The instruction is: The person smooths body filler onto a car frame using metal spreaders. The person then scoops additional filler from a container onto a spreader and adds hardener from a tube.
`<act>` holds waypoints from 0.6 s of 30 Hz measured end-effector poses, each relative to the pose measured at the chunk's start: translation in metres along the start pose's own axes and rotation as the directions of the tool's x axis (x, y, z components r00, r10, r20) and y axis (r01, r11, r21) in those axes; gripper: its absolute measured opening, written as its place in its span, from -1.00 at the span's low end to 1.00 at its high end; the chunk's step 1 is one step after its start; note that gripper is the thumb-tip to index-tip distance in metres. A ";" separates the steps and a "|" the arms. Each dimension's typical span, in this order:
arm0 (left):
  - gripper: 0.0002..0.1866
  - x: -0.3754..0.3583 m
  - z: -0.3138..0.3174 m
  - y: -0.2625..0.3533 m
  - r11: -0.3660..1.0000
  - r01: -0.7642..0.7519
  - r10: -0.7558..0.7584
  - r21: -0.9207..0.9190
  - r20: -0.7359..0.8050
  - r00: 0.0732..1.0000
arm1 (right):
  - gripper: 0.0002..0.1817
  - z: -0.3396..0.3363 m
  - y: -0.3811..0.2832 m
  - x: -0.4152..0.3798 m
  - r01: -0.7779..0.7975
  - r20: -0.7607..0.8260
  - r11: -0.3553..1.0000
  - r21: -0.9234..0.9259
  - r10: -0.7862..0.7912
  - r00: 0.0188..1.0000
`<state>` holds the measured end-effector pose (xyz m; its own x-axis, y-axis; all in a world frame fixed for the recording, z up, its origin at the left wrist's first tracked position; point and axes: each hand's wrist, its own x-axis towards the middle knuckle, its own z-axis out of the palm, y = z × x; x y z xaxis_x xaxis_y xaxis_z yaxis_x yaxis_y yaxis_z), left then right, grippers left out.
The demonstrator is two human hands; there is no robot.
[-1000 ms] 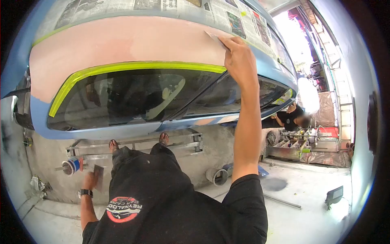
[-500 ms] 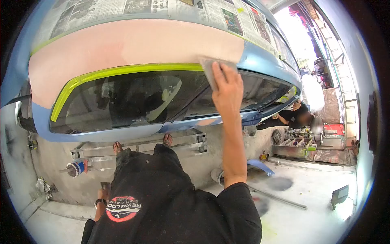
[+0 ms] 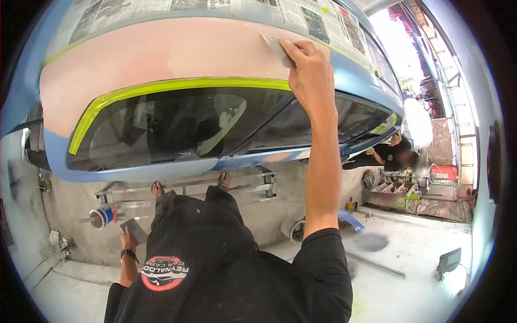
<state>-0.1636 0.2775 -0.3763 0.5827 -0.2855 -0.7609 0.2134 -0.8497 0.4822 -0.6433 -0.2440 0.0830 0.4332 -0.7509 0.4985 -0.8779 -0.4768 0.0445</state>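
My right hand [image 3: 312, 70] is closed on a flat grey putty spreader [image 3: 281, 54], its corner against the car's pinkish filler-coated roof panel [image 3: 210, 51]. Yellow-green masking tape [image 3: 177, 86] runs along the upper edge of the dark side windows [image 3: 183, 124] below it. Down at the left, near my thigh, my left hand [image 3: 128, 241] grips a thin, dark grey flat plate [image 3: 134, 231].
Newspaper [image 3: 253, 11] covers the top of the blue car. A metal bench frame [image 3: 231, 188] lies before my feet, with a paint can [image 3: 101, 216] at its left. Another person [image 3: 396, 153] crouches at the right beside a sectioned tray [image 3: 390, 194]. A floodlight [image 3: 448, 260] stands lower right.
My right hand has moved up and slightly right, taking the spreader from the tape edge onto the filler. My left hand has risen a little, and its plate now shows more of its face.
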 end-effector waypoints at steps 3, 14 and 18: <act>-0.32 -0.008 -0.005 0.006 0.986 0.015 -0.015 0.166 -0.002 1.000 | -0.38 0.007 -0.002 -0.020 0.013 -0.029 1.000 -0.018 -0.014 0.999; -0.25 -0.028 -0.026 -0.001 0.909 -0.119 0.135 0.399 -0.011 0.991 | -0.28 0.069 0.000 -0.098 0.077 -0.156 0.992 -0.096 -0.091 0.984; -0.23 -0.054 -0.015 0.028 0.900 -0.018 0.053 0.435 -0.069 0.996 | -0.44 0.076 0.008 -0.109 0.114 -0.191 0.982 -0.153 -0.143 0.971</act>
<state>-0.1769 0.2753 -0.3153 0.6458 -0.2991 -0.7025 -0.1596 -0.9526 0.2589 -0.6821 -0.2010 -0.0368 0.5071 -0.5738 0.6431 -0.8433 -0.4843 0.2330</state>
